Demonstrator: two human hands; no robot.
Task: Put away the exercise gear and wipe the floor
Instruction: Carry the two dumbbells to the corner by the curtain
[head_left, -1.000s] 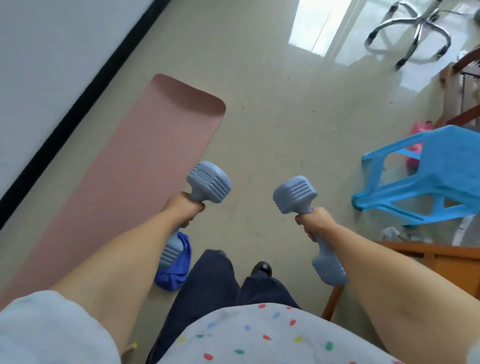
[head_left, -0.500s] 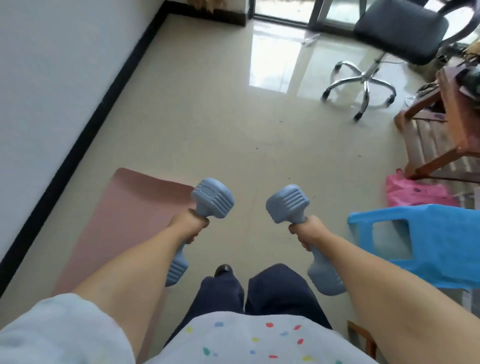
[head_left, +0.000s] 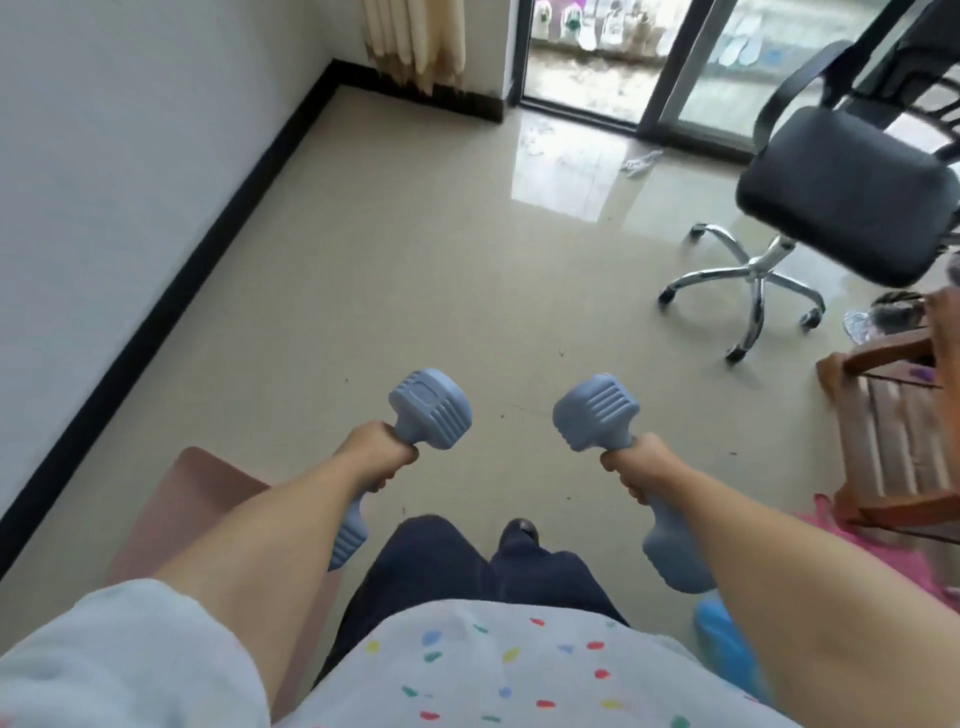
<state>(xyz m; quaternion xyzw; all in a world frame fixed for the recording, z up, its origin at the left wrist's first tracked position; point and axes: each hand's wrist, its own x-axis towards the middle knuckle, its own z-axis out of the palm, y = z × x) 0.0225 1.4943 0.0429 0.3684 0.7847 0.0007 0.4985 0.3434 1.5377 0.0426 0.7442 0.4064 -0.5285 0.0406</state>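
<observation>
Head view: dumbbell (head_left: 430, 410) handles hidden inside each hand, perhaps fully.

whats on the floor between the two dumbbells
In the head view, only bare beige floor shows between the left dumbbell and the right dumbbell; lower down, the person's dark trouser legs.

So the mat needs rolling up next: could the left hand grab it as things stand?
Probably not yet. The left hand grips a blue dumbbell, so it has no free fingers, and the pink mat lies on the floor below the arm.
</observation>
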